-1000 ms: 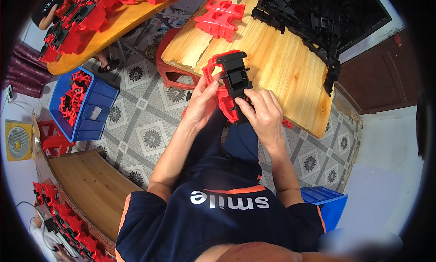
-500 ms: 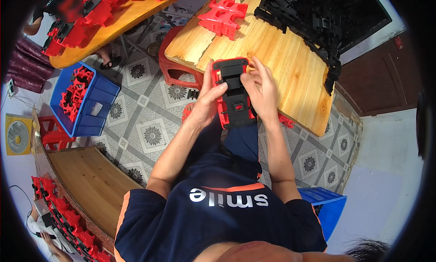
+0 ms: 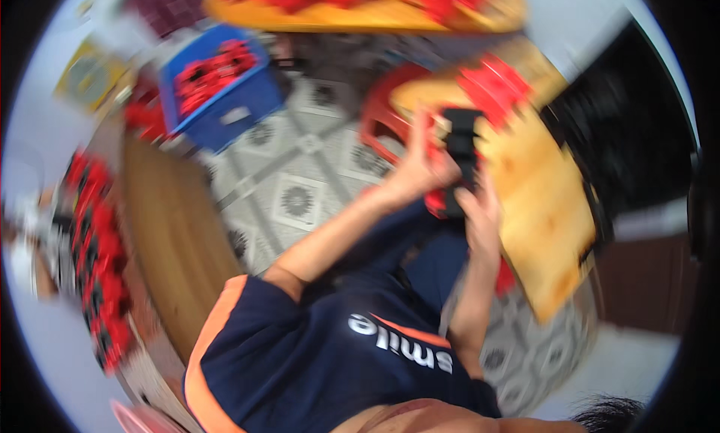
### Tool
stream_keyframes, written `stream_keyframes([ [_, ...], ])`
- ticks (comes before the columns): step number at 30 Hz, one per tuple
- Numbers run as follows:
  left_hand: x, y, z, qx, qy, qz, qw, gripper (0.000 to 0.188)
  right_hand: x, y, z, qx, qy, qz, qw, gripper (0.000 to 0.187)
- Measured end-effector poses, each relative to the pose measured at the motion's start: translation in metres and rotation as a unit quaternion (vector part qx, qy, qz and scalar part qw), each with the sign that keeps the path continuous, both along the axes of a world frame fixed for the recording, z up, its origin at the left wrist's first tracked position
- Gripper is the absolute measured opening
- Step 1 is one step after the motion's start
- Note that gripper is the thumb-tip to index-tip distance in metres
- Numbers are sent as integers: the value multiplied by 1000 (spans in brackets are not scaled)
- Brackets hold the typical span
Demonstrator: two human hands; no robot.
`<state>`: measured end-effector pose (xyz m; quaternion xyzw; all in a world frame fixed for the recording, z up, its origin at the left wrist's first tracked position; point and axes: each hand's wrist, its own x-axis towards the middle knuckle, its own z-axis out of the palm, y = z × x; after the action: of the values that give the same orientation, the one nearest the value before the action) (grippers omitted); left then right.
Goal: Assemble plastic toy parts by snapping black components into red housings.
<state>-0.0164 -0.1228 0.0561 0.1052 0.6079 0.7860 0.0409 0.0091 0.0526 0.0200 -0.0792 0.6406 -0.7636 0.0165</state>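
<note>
A long red-and-black plastic housing (image 3: 463,125) is held up between my hands, over the near-left edge of the wooden table (image 3: 541,238). Its black face points upward, and a red edge shows along the left. My left hand (image 3: 421,165) grips the left side, with the thumb lying across the black face. On the lower right side, my right hand (image 3: 482,214) holds the housing with the thumb against it. Motion blur hides the fine details and the fingertips. Just beyond the housing, red plastic pieces (image 3: 496,88) lie on the table.
Black parts sit in a large black tray (image 3: 637,125) at the right. A blue crate (image 3: 238,129) of red parts stands left, near a red stool (image 3: 381,107). More red parts cover a far table (image 3: 330,17) and a row (image 3: 97,264) at left, near another person (image 3: 37,245).
The whole view has swung, so the tables and crate appear shifted right. My right hand has moved from the upper right of the housing to its lower right side.
</note>
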Motion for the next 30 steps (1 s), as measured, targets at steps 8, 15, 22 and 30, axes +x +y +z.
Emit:
stream_keyframes([
  [8, 25, -79, 1, -137, 213, 147, 956, 136, -22, -62, 2, 44, 95, 114, 988, 76],
  [15, -23, -335, 52, 200, 139, 541, 805, 100, -44, -139, 17, 96, 97, 257, 957, 65],
  [22, -39, -669, 63, 59, -16, 838, 542, 129, -15, -106, -59, 193, -112, 274, 935, 56],
  [30, 44, -805, 38, 150, -49, 898, 411, 135, 4, -85, -78, 257, -169, 219, 926, 49],
])
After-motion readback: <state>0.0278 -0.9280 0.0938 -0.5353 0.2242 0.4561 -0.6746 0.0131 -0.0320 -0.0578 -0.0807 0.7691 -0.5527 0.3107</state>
